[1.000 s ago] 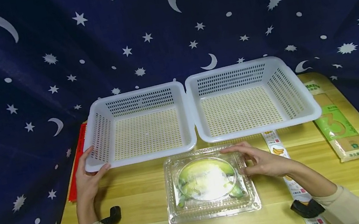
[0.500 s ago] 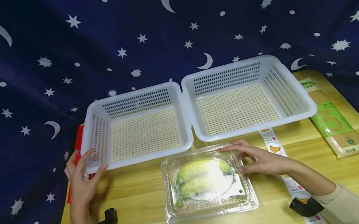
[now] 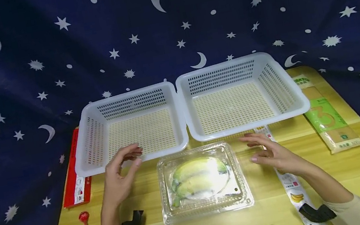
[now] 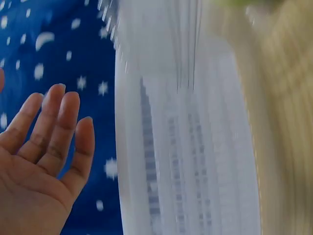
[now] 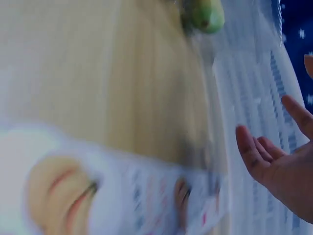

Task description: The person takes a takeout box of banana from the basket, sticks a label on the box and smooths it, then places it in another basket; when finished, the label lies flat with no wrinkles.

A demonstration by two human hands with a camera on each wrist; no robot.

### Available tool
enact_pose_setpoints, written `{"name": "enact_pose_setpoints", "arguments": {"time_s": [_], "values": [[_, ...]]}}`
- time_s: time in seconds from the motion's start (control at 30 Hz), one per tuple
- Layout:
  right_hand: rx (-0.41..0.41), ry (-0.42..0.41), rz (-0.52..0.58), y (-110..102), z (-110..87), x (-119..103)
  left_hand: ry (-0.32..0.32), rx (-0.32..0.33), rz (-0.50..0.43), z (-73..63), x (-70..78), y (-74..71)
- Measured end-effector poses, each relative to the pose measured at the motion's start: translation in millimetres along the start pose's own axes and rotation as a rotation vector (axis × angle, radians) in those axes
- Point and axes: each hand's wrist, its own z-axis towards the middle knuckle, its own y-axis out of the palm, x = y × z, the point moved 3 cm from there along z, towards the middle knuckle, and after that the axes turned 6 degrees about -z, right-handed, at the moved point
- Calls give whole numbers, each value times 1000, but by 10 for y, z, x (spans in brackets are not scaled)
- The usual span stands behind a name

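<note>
A clear plastic clamshell box (image 3: 208, 209) with yellow-green fruit (image 3: 192, 184) inside lies closed on the table, between my two hands. My left hand (image 3: 120, 181) hovers left of it, before the front rim of the left white basket (image 3: 162, 153), fingers relaxed and holding nothing. Straight, spread fingers of that hand (image 4: 44, 161) show in the left wrist view. To the right of the box is my right hand (image 3: 278, 154), over the printed strip with banana pictures (image 3: 297, 197). It is loosely bent, apart from the box, with nothing in it.
The right white basket (image 3: 247, 127) stands beside the left one at the back. A red packet (image 3: 77, 191) lies at the left, partly hidden by the basket, near a red lollipop (image 3: 84, 216). At the right lies a green-labelled packet (image 3: 329, 118).
My left hand has left the left basket's corner and moved right, baring the lollipop. My right hand has drawn away rightward from the box. The whole view has shifted slightly.
</note>
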Motion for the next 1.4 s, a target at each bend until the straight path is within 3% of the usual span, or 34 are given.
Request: {"name": "enact_pose_setpoints", "arguments": {"time_s": [0.17,0.33,0.6,0.8,1.2,1.4], "values": [[123,49,-103,-120,-194,109,-57,-214,7,-74,51,315],[156,166,-124,-166,-371,261,-95,-336,33,-231,68,467],[140,206,-120,-97,-510,460,-59,-382,12,-280,36,523],[160,183,-178,-94,-542,532,-112,-442,99,-249,-4,558],[168,248,-206,-168,-537,530,-116,-457,135,-242,-55,631],[168,217,-207,-154,-537,534,-137,-463,154,-244,-46,635]]}}
